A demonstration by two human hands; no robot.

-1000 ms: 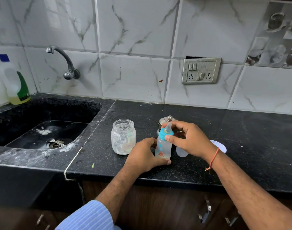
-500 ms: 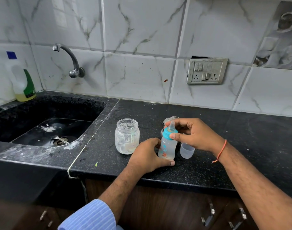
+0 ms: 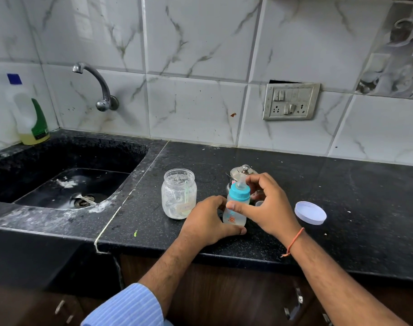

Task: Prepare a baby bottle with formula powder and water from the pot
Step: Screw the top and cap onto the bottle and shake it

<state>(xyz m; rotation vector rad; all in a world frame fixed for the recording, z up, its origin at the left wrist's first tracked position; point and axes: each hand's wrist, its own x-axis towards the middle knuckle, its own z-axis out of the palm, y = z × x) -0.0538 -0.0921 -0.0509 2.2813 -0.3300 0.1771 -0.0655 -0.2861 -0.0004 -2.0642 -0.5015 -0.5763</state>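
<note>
Bottle point(image 3: 233, 214) stands upright on the table point(image 3: 341, 196), near the front edge, mid-span. Blue collar point(image 3: 240, 193) and teat are on it.

Left hand point(image 3: 209, 221) wraps the lower body of the bottle, thumb along the base, steadying it against the table. Right hand point(image 3: 269, 204) is curled around the collar, thumb at the front and fingers behind, a twisting grip. Judged: it is turning the collar; can't tell from one frame whether on or off.

Bottle body looks cloudy, no clear liquid level visible, so can't confirm powder or water is in.

Jar point(image 3: 179, 193) sits just left of the bottle, open, white residue on its walls, something like a scoop inside. Its lid point(image 3: 310, 212) lies flat on the table right of the right hand. Pot point(image 3: 243, 171) is directly behind the bottle, lid on, mostly hidden by the hands. A small clear cup point(image 3: 259, 203) peeks out behind the right hand.

Status estimate:
- Jar opened: done.
- Powder in bottle: unconfirmed.
- Water from pot: unconfirmed, pot lid on.
- If collar is coming off: fill steps all remain. If going on: only shake and jar re-lidding remain.
</note>
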